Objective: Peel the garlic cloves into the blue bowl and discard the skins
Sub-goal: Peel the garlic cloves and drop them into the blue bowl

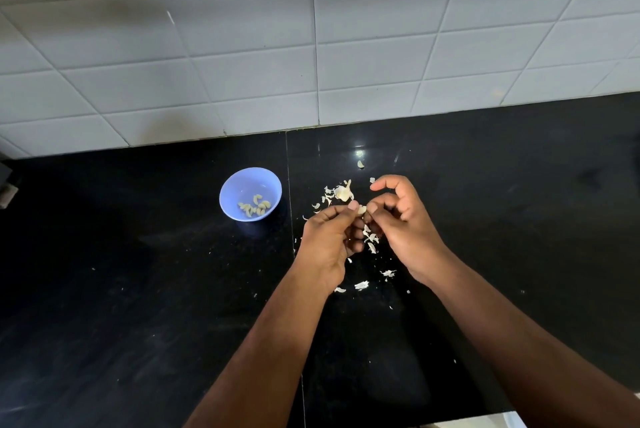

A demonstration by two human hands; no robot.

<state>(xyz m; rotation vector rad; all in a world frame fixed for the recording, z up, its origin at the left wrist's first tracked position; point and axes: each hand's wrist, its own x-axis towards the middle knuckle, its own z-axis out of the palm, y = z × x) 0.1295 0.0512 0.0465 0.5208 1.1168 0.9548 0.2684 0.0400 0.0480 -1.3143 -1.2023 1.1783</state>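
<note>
Two hands meet over mid-tabletop point(138, 254): left hand point(327, 240) and right hand point(401, 219) both pinch one garlic clove point(361, 209), the blue bowl point(250, 193) standing to their left with peeled cloves point(254, 207) inside. Risk: the clove may slip from the pinch, or loose skins point(362, 285) drift and scatter further. Fingers hide most of the clove, so how much peel remains is unclear.

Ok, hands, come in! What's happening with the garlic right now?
Left hand and right hand both pinching one garlic clove, mid-peel. Peeled cloves in blue bowl. Skins scattered on counter, none discarded.
</note>
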